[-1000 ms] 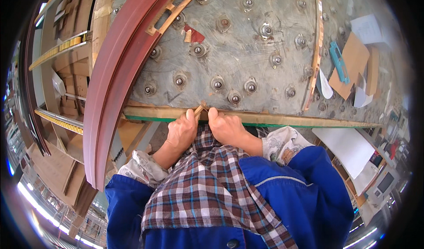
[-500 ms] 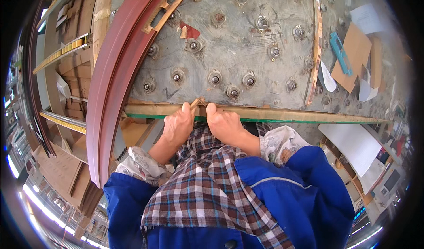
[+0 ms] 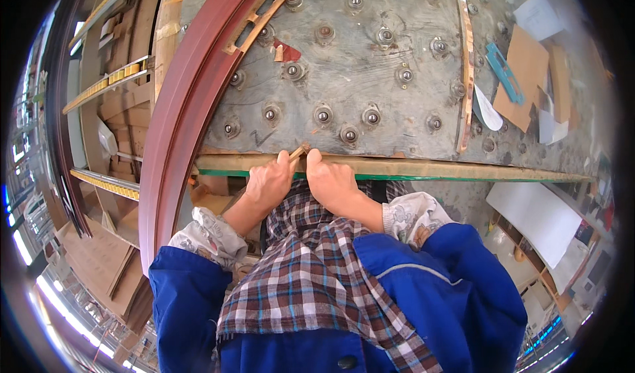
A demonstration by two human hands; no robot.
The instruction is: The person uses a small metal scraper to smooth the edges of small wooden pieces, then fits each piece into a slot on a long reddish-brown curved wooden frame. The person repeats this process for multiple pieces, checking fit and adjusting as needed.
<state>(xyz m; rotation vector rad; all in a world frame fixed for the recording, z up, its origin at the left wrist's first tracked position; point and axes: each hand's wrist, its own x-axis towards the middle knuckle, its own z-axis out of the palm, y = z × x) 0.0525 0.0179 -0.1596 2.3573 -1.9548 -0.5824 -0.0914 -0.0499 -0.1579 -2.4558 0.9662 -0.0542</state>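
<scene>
Both hands are close together at the near edge of the metal-topped table (image 3: 390, 103). My left hand (image 3: 268, 184) is closed with its thumb up, around a short, thin, light-brown strip (image 3: 299, 152) that looks like wood or card. The strip's upper end leans to the right, toward my other thumb. My right hand (image 3: 333, 184) is also closed, thumb up, at the end of the strip. What lies inside its curled fingers is hidden. A long dark-red frame profile (image 3: 180, 101) with a slotted cutout lies on the table to the left of my hands.
Many ball rollers (image 3: 323, 115) stud the tabletop. A wooden edge strip with green below (image 3: 450, 170) runs along the front. To the right are a wood batten (image 3: 465, 68), a teal tool (image 3: 504, 74), cardboard (image 3: 527, 75) and papers. A rack with yellow rollers (image 3: 106, 84) stands left.
The whole view has shifted slightly. My hands stay at the table edge, and the strip between them tilts a little differently.
</scene>
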